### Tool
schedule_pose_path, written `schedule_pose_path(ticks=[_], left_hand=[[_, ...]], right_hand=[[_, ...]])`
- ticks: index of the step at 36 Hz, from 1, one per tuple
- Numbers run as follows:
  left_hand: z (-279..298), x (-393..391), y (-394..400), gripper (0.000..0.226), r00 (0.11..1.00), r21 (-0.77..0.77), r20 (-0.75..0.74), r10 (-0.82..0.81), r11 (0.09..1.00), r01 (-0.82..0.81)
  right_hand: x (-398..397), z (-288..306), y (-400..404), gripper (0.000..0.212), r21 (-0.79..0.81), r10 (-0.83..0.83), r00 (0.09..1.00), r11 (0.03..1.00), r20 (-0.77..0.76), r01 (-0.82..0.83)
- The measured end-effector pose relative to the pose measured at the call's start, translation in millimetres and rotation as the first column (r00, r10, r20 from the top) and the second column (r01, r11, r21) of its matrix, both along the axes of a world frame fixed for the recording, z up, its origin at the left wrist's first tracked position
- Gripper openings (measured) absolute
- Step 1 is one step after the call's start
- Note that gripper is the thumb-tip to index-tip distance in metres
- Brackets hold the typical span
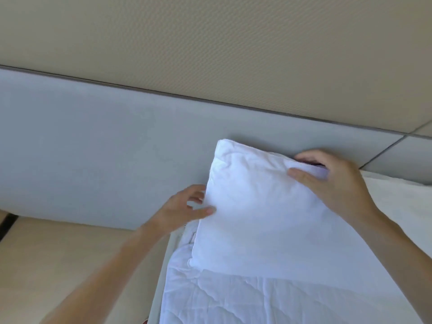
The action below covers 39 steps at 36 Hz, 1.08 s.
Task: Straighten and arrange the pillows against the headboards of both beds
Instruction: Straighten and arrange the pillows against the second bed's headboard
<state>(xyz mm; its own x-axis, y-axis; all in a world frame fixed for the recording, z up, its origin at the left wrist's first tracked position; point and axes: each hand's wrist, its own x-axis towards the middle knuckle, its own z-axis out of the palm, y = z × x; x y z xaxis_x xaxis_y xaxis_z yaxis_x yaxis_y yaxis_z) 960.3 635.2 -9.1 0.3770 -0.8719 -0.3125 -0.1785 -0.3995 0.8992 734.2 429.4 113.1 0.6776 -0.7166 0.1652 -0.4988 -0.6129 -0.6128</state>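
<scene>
A white pillow (254,206) leans with its top edge against the pale grey padded headboard (93,148). My right hand (332,181) grips the pillow's upper right corner, thumb in front and fingers behind it. My left hand (187,209) holds the pillow's left edge, thumb on the front face and fingers curled behind. The pillow rests on a white quilted duvet (222,295). A second white pillow (402,202) shows partly behind my right forearm at the right edge.
Above the headboard runs a beige textured wall (210,43). A second headboard panel (402,155) begins at the right past a dark seam. A beige surface (58,253) lies left of the bed.
</scene>
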Motion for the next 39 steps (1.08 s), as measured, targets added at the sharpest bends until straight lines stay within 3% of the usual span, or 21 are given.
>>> schedule_pose_path(ticks=[3, 5, 10, 14, 20, 22, 25, 28, 31, 34, 39], left_hand=[[68, -12, -39, 0.044, 0.998, -0.171, 0.029, 0.051, 0.984, -0.045], [101, -20, -56, 0.030, 0.977, -0.248, 0.159, 0.139, 0.964, -0.097], [134, -32, -71, 0.001, 0.847, -0.239, 0.467, 0.254, 0.958, -0.156], [139, -29, -67, 0.010, 0.711, -0.192, 0.594, 0.376, 0.925, -0.329], [145, -31, -67, 0.007, 0.634, -0.212, 0.649, 0.421, 0.900, -0.380], [147, -34, -71, 0.008, 0.559, -0.211, 0.741, 0.373, 0.919, -0.334], [144, -44, -78, 0.010, 0.377, -0.177, 0.898, 0.229, 0.970, -0.168], [143, -63, -94, 0.021, 0.256, -0.089, 0.962, 0.091, 0.996, -0.020], [145, -90, -121, 0.038, 0.222, -0.008, 0.975, -0.019, 0.993, 0.120], [143, -127, -155, 0.054, 0.249, 0.059, 0.961, -0.119, 0.970, 0.235], [132, -179, -207, 0.039, 0.200, 0.208, 0.941, -0.272, 0.934, 0.292]], right_hand=[[-34, -3, -23, 0.015, -0.056, -0.060, 0.997, 0.997, -0.049, 0.057], [-57, -6, -39, 0.015, -0.103, -0.091, 0.994, 0.991, -0.061, 0.085], [-106, -9, -72, 0.021, -0.237, -0.145, 0.981, 0.965, -0.129, 0.112], [-127, -17, -87, 0.036, -0.500, -0.204, 0.931, 0.865, -0.302, 0.028], [-124, -1, -97, 0.024, -0.714, -0.299, 0.940, 0.693, -0.163, 0.097], [-127, -5, -101, 0.027, -0.676, -0.266, 0.951, 0.731, -0.158, 0.092], [-135, -9, -108, 0.026, -0.510, -0.158, 0.969, 0.859, -0.190, 0.040], [-153, -10, -121, 0.020, -0.383, -0.103, 0.974, 0.924, -0.199, 0.020], [-179, -14, -134, 0.024, -0.365, -0.157, 0.959, 0.929, -0.236, 0.062], [-206, -18, -147, 0.027, -0.411, -0.241, 0.933, 0.904, -0.267, 0.116], [-226, -24, -158, 0.018, -0.507, -0.383, 0.882, 0.837, -0.275, 0.205]])
